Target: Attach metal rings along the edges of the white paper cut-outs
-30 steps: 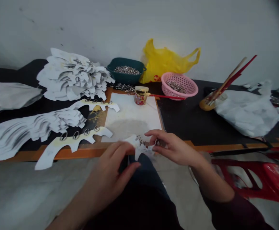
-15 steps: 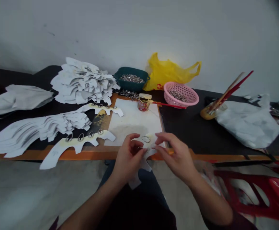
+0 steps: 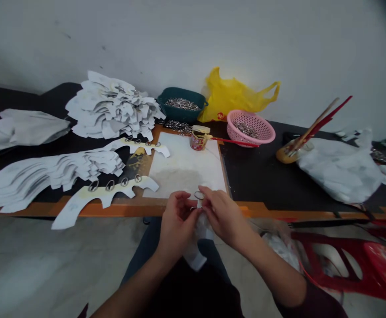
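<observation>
My left hand (image 3: 177, 226) is closed, thumb and fingers pinching a white cut-out piece (image 3: 195, 259) that hangs below over my lap. My right hand (image 3: 224, 217) is closed against the same piece, its fingertips meeting the left thumb. At the right index fingertip a metal ring (image 3: 199, 194) stands out of the piece's upper edge. Part of a second ring shows by the left fingers. The fingers cover most of the piece's middle. Left of my hands lies a similar scalloped piece (image 3: 76, 205) with several rings along its yellowish glued edge.
Stacked white pieces (image 3: 40, 179) and a ringed heap (image 3: 103, 110) lie left. A glue cup (image 3: 198, 142) with a red-handled brush stands on a white sheet (image 3: 169, 170). Behind are a green basket (image 3: 168, 115) and pink basket (image 3: 262, 130) of metal rings. A red stool (image 3: 315, 254) is right.
My right hand has moved left and closed in on the left hand. The held piece has turned and now hangs more bunched between my fingers. The view has shifted slightly.
</observation>
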Motion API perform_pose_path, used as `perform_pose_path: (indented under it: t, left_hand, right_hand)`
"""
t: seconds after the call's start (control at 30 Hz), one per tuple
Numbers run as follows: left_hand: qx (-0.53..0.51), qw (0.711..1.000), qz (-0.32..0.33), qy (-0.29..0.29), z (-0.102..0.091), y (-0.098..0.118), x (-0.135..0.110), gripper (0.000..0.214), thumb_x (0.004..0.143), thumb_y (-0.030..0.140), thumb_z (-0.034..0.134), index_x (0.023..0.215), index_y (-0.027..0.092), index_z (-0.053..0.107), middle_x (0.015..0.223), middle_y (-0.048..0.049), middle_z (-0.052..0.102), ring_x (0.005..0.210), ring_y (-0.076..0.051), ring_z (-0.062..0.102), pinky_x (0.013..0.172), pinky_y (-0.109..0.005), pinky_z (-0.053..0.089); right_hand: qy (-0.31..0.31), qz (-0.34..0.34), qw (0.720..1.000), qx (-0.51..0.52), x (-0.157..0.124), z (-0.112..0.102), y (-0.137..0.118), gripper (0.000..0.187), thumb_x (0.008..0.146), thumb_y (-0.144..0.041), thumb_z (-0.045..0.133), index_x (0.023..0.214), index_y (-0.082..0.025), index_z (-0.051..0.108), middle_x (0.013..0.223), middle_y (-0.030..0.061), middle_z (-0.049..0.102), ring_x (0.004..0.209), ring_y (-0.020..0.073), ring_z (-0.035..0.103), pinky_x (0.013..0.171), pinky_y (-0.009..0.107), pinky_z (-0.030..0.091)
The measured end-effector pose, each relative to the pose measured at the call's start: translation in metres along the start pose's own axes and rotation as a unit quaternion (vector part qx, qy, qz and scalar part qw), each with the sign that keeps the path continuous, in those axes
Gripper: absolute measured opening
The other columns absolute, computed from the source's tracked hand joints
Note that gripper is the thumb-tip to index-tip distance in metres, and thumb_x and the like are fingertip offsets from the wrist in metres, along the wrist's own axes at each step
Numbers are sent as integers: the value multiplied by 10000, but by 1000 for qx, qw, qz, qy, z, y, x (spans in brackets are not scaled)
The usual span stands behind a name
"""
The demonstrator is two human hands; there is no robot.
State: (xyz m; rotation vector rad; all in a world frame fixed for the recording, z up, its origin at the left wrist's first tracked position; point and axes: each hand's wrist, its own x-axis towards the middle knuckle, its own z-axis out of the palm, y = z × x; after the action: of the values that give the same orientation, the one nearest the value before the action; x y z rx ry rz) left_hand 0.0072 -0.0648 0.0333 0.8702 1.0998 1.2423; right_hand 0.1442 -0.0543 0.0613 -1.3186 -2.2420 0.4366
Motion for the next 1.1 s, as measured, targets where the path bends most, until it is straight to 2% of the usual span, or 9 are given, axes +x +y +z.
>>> perform_pose_path:
  t: [0.1,0.27,0.4,0.5,0.57,0.67,0.8,0.87,1.1]
  left_hand:
    - [10,1000,12,-2,-1,-3,-1,317,665,165,642,918,211,457,801,3,588,759,-126,580,696,-238,439]
    - [89,994,53,24,0,-8,1,247,678,162,610,879,202,473,801,-1,574,728,-128,572,660,-236,428]
    - [118,989,66,51,2,-9,8,221,683,167,602,854,195,465,773,2,571,675,-122,560,628,-237,419]
    - [90,992,62,56,2,-6,13,229,674,158,604,843,192,454,766,2,569,672,-120,562,634,-242,425]
    - [62,996,48,45,0,-4,15,256,659,145,608,839,194,433,750,10,564,673,-119,569,641,-243,434]
    - [37,998,35,25,-3,-1,16,289,651,139,612,851,199,413,746,18,561,681,-116,579,649,-239,446]
    - [28,999,34,17,-5,-1,15,324,673,164,614,915,211,404,761,14,573,677,-115,586,629,-231,446]
    - [2,1000,26,14,-4,0,15,349,677,171,617,944,213,397,759,11,584,687,-122,591,635,-237,447]
    - [-82,996,0,28,-1,4,14,344,690,164,611,952,216,394,757,13,593,689,-120,592,636,-236,444]
  right_hand:
    - [-2,-11,1000,1,0,4,3,447,787,-96,436,1224,-185,401,874,75,581,822,202,528,769,366,452]
    - [-7,69,994,89,4,10,6,474,739,-79,472,1188,-200,377,796,14,567,741,147,546,692,273,464]
    - [67,103,992,19,4,23,0,410,734,-109,486,1134,-186,434,781,32,576,739,180,548,700,321,459]
    - [126,80,988,-50,3,31,-6,337,768,-130,460,1102,-172,469,792,63,578,750,207,544,718,365,458]
    - [136,54,987,-62,2,33,-7,310,791,-136,444,1097,-176,474,825,76,580,777,211,546,736,377,460]
    - [119,51,991,-14,2,29,-5,307,818,-152,437,1120,-202,451,890,72,579,837,200,557,777,370,464]
    - [90,104,988,68,4,21,-4,379,821,-172,475,1187,-222,390,929,48,593,830,165,589,756,312,489]
    - [94,98,990,46,4,20,-6,366,825,-175,479,1181,-229,409,932,43,616,826,165,603,753,311,493]
    - [172,27,983,-53,0,31,-11,330,835,-150,465,1151,-243,457,959,59,647,870,186,617,790,342,495]
